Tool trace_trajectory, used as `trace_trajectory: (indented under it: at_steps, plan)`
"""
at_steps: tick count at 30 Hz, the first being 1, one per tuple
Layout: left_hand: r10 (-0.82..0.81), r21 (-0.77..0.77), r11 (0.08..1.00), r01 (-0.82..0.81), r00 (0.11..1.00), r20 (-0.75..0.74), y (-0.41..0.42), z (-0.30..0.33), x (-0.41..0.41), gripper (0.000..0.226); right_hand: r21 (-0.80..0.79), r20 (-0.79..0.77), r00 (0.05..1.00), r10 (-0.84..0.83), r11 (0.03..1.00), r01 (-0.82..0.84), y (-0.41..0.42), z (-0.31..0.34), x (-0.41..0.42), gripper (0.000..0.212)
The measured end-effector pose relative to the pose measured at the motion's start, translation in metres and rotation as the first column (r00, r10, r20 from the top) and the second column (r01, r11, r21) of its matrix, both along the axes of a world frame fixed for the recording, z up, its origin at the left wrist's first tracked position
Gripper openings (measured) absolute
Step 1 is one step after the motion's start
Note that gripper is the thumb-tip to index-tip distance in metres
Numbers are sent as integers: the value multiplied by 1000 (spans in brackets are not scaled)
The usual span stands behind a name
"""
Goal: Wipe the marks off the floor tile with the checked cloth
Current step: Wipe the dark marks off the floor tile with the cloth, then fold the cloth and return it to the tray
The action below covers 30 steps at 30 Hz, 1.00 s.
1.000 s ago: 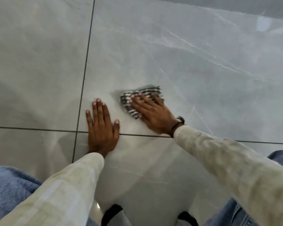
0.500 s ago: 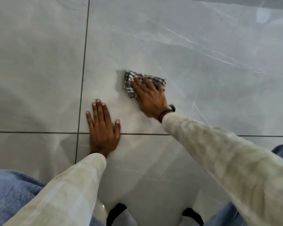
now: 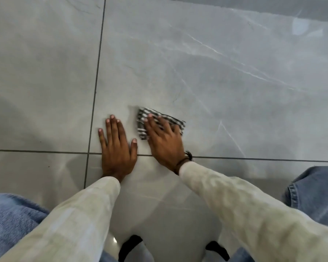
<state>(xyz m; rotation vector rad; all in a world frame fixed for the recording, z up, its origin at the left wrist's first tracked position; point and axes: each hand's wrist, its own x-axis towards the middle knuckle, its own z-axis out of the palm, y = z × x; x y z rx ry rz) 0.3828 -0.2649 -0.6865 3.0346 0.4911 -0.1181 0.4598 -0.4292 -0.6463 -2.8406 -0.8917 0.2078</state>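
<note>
The black-and-white checked cloth [image 3: 142, 122] lies folded flat on a large grey marble-look floor tile [image 3: 206, 76], near that tile's front left corner. My right hand [image 3: 164, 140] presses down on the cloth with spread fingers and covers most of it. My left hand [image 3: 117, 148] lies flat on the floor just left of the cloth, palm down, across the grout line, holding nothing. No distinct marks show on the tile beyond its pale veins.
Dark grout lines [image 3: 96, 87] split the floor into big tiles. My knees in blue jeans [image 3: 316, 191] frame the bottom corners. A darker strip [image 3: 273, 6] runs along the far top edge.
My right hand pushed the cloth away from me, then pulled it back toward me and the left hand. The left hand stayed planted.
</note>
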Motion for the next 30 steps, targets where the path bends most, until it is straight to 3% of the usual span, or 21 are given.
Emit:
trace_trajectory:
  at_steps: [3, 7, 11, 14, 16, 18, 20, 22, 24, 26, 30]
  plan:
    - [-19, 11, 1000, 19, 1000, 5, 1, -3, -2, 81, -41, -12, 997, 74, 996, -75, 20, 5, 49, 56]
    - [-14, 11, 1000, 14, 1000, 10, 1, -3, 0, 81, -73, 24, 991, -129, 989, 131, -27, 12, 91, 52]
    - [2, -23, 1000, -3, 999, -45, -1, 3, 0, 82, -28, 40, 967, -253, 967, 254, -63, 16, 46, 52]
    - [10, -123, 992, -29, 988, -156, -2, 24, 4, 84, 122, -236, 886, -400, 892, 435, -49, 34, 8, 40]
    - [27, -295, 948, -118, 955, -296, 1, 49, 12, 84, 124, -537, 709, -457, 789, 602, -34, 60, 5, 32]
    - [162, -522, 773, -361, 908, -387, -5, 95, 17, 78, 130, -827, 415, -378, 591, 796, -22, 96, 3, 28]
    - [364, -726, 442, -527, 845, -392, -22, 151, 15, 63, 73, -964, 165, -208, 388, 919, -9, 144, -2, 30]
    - [443, -832, 158, -532, 791, -422, -42, 211, 8, 49, 1, -996, 31, -88, 316, 949, 1, 198, -9, 34]
    - [460, -858, -44, -512, 752, -472, -52, 278, -1, 44, -77, -995, -91, 28, 324, 943, 6, 266, -13, 39]
    - [461, -865, -150, -479, 740, -490, -54, 347, -10, 40, -84, -984, -138, 116, 381, 921, 11, 336, -18, 46]
    - [457, -894, -182, -410, 770, -446, -43, 505, -30, 51, -32, -980, -126, 152, 505, 862, 23, 497, -31, 44]
